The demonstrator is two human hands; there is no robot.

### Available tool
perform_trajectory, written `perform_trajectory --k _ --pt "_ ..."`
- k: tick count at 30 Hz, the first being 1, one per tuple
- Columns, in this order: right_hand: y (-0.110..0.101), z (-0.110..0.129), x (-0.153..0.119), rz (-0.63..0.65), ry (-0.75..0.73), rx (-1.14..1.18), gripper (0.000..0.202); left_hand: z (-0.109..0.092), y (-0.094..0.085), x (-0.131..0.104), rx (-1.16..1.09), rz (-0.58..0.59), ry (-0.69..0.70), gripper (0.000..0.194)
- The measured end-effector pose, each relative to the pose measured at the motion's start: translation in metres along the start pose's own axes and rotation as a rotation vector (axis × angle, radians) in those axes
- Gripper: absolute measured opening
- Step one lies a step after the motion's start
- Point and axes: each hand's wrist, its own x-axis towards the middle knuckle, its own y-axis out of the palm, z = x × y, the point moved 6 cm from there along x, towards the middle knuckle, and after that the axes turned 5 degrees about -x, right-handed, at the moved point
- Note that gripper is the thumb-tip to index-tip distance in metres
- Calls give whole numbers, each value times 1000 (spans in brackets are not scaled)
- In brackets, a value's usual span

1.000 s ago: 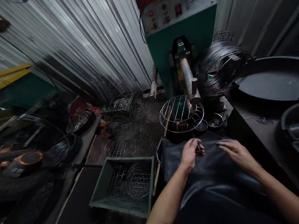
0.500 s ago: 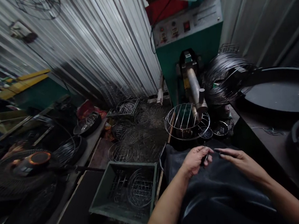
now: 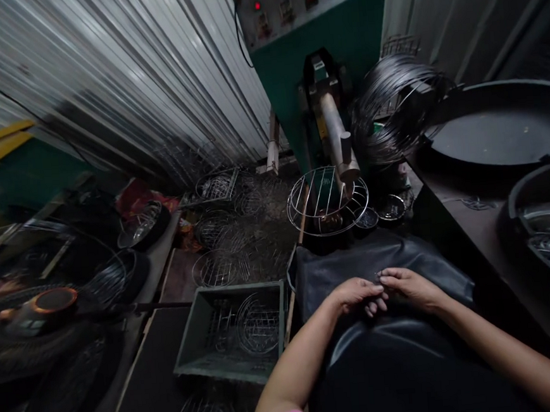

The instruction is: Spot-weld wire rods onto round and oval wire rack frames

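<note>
My left hand point(image 3: 360, 293) and my right hand point(image 3: 408, 286) meet over a dark apron point(image 3: 328, 278) on my lap. Thumb and fingers of my right hand are pinched together beside the left fingertips. My left fingers are curled and closed. Something tiny and dark may sit between the fingertips, too small to name. Beyond my hands, a round wire rack point(image 3: 304, 216) rests at the end of a metal machine arm point(image 3: 336, 125), which juts from a green machine point(image 3: 280, 88).
To the left stands a green crate point(image 3: 186, 352) with wire racks inside. A wire coil point(image 3: 398, 107) hangs right of the machine. Large black pans point(image 3: 497, 128) sit on the right-hand table point(image 3: 465, 207). At far left is a fan point(image 3: 54, 303).
My right fingers, stretched out before, are now bent into a pinch against my left fingertips. The head view has shifted a little downward and to the right.
</note>
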Motion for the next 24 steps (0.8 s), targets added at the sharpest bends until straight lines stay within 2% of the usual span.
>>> perform_trajectory --k 2,4,7,8,10,12,14,17,19,21,24 --pt "-8 -7 11 -93 -121 -278 34 0 -19 -1 114 -141 34 36" --pt "-10 -9 20 -96 -253 -554 28 -22 -49 -17 144 -416 203 34" --pt "-3 -12 25 45 -330 -785 27 -62 -103 -73 -49 -944 526 37" --pt "-2 -11 25 75 -335 -819 27 -72 -118 -92 -147 -1078 594 39" --pt "-2 -8 23 84 -351 -864 29 -89 -140 -117 -323 -1199 663 41" --pt "-6 -3 19 61 -378 -896 31 -111 -153 -123 -401 -1140 672 41" --pt "-15 1 15 3 -403 -952 33 -136 -159 -114 -410 -998 639 37" --pt "-42 3 5 -181 -406 -1111 33 -162 -162 -94 -415 -846 530 26" --pt "-61 0 -3 -279 -379 -1230 30 -172 -163 -84 -427 -810 486 22" --pt "-75 -6 -9 -313 -336 -1302 29 -175 -162 -79 -459 -808 489 21" --pt "-84 -10 -12 -310 -318 -1235 26 -170 -157 -83 -528 -883 592 26"
